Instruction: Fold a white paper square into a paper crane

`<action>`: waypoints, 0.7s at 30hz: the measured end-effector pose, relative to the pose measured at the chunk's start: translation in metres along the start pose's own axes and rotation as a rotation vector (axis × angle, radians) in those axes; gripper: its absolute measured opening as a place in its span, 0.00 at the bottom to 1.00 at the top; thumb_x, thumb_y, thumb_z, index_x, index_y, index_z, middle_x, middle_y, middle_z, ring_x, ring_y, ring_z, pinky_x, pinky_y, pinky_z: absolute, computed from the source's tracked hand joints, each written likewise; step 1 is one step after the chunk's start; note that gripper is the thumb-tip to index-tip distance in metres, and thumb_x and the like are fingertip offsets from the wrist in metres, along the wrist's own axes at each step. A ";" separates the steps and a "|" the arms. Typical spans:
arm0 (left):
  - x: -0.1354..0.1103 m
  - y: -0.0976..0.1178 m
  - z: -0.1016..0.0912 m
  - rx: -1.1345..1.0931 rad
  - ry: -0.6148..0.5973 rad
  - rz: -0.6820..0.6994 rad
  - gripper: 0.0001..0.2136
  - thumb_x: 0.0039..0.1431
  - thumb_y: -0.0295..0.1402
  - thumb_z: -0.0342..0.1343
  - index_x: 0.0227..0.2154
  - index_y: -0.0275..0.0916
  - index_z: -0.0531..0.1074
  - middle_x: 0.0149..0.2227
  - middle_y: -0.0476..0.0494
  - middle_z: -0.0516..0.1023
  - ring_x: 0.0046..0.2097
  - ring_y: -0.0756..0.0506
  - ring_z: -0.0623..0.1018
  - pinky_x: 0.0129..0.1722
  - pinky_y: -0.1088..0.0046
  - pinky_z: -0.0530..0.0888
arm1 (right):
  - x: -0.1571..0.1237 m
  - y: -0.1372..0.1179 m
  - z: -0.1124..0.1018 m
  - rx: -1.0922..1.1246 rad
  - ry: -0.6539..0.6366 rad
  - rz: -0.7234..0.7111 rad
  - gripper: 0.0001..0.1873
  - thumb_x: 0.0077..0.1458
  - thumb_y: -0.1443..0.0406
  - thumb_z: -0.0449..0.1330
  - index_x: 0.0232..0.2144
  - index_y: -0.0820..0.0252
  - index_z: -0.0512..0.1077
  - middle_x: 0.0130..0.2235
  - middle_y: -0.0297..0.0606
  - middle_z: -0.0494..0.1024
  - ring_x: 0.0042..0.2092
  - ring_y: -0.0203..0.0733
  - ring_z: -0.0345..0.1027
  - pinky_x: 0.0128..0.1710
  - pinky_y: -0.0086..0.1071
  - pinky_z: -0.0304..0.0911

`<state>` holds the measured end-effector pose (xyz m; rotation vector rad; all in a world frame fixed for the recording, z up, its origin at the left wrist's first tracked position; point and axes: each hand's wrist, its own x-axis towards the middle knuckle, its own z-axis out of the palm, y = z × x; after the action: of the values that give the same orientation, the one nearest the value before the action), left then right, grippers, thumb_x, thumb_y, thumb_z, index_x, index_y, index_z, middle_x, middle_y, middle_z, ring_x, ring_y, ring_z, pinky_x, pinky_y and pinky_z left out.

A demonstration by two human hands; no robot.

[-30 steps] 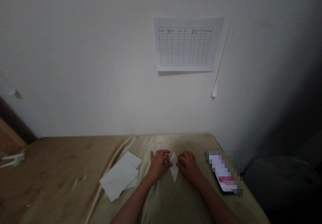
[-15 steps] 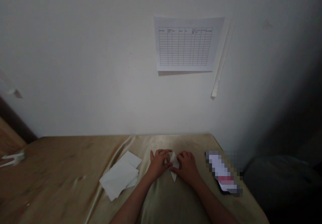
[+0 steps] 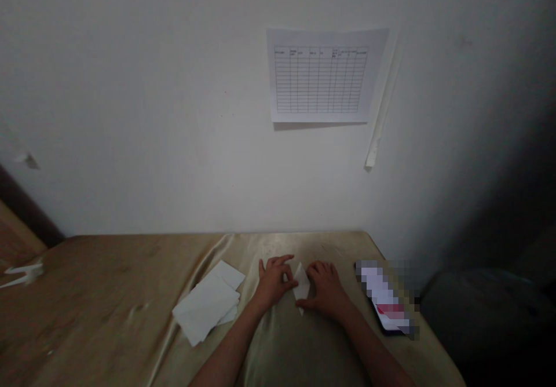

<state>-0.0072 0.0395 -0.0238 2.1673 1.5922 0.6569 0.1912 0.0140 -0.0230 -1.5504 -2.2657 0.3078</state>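
A small folded white paper [image 3: 301,285], pointed like a kite, lies on the tan cloth between my two hands. My left hand [image 3: 274,283] rests on the cloth at its left edge, fingers curled and pinching that side. On the right, my right hand [image 3: 325,289] presses its fingers down on the paper's right flap and covers its lower right part. Only the paper's top point and a sliver of its bottom tip show.
A loose stack of white paper sheets [image 3: 206,309] lies left of my hands. A phone [image 3: 386,303] lies to the right near the table's [image 3: 108,283] right edge. The wall is close behind, with a printed grid sheet [image 3: 321,77] taped on it.
My right hand has slid left and down over the folded paper, covering more of it. The paper's lower tip is now mostly hidden. My left hand has barely moved.
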 end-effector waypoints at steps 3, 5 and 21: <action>0.001 0.000 0.000 0.008 -0.001 -0.012 0.05 0.51 0.35 0.65 0.26 0.44 0.75 0.62 0.55 0.69 0.63 0.37 0.63 0.62 0.34 0.37 | -0.002 0.002 -0.002 0.033 -0.022 -0.015 0.41 0.33 0.46 0.72 0.49 0.54 0.69 0.54 0.43 0.69 0.58 0.57 0.57 0.64 0.52 0.39; 0.001 0.000 0.000 0.018 -0.004 -0.020 0.05 0.51 0.36 0.65 0.26 0.45 0.75 0.62 0.54 0.69 0.63 0.37 0.63 0.62 0.34 0.37 | -0.003 0.004 -0.002 0.049 -0.036 -0.028 0.42 0.32 0.46 0.73 0.50 0.54 0.68 0.55 0.43 0.68 0.59 0.58 0.56 0.65 0.53 0.37; -0.001 0.003 -0.004 0.017 -0.004 -0.022 0.02 0.53 0.36 0.64 0.28 0.47 0.77 0.61 0.53 0.70 0.63 0.37 0.63 0.63 0.33 0.39 | -0.001 0.013 0.008 0.155 0.104 -0.059 0.09 0.60 0.57 0.59 0.40 0.53 0.72 0.47 0.37 0.73 0.53 0.47 0.62 0.60 0.45 0.50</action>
<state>-0.0067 0.0381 -0.0191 2.1585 1.6233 0.6334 0.1991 0.0178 -0.0354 -1.3871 -2.1488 0.3680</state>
